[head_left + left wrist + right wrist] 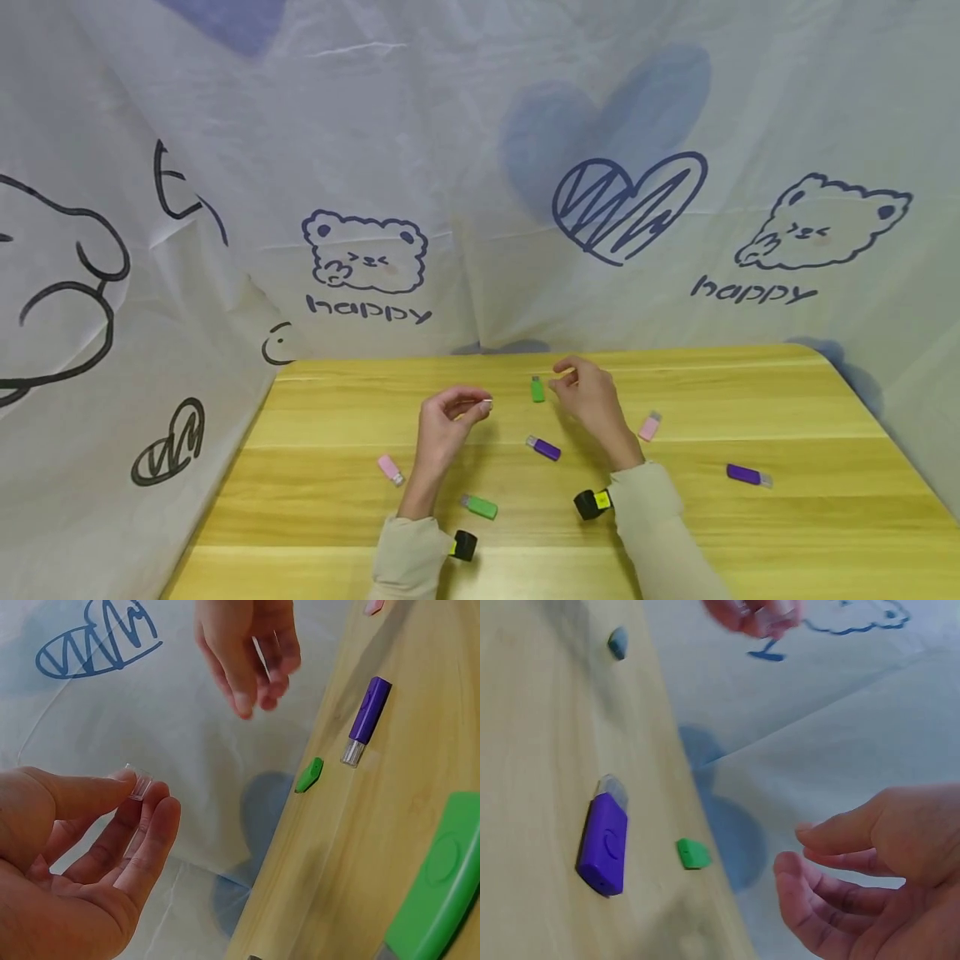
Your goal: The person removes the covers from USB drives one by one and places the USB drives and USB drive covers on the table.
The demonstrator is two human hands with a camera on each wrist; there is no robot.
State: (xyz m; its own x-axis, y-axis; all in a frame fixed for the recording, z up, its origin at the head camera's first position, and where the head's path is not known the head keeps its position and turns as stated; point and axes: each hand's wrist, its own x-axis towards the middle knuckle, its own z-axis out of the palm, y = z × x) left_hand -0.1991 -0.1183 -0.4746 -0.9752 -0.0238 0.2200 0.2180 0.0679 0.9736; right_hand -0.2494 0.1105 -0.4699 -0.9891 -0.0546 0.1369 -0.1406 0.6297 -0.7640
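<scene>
Between thumb and fingertips, my left hand (450,421) pinches a small clear plastic cap (139,784), held up above the table. My right hand (592,404) is raised opposite it, fingers loosely bent and holding nothing; in the right wrist view its thumb and fingertips (789,864) stand slightly apart. Just left of the right hand lies a green USB stick (537,390) near the table's back edge. A purple USB stick (604,844) with a clear end lies on the table between the two arms. Nearer the left forearm is another green USB stick (439,877).
A pink USB stick (390,469) lies left of the left arm. Right of the right arm are another pink stick (650,426) and another purple one (746,474). A printed white cloth (480,208) hangs behind the wood-grain table (315,533). Both wrists wear small black cameras (592,504).
</scene>
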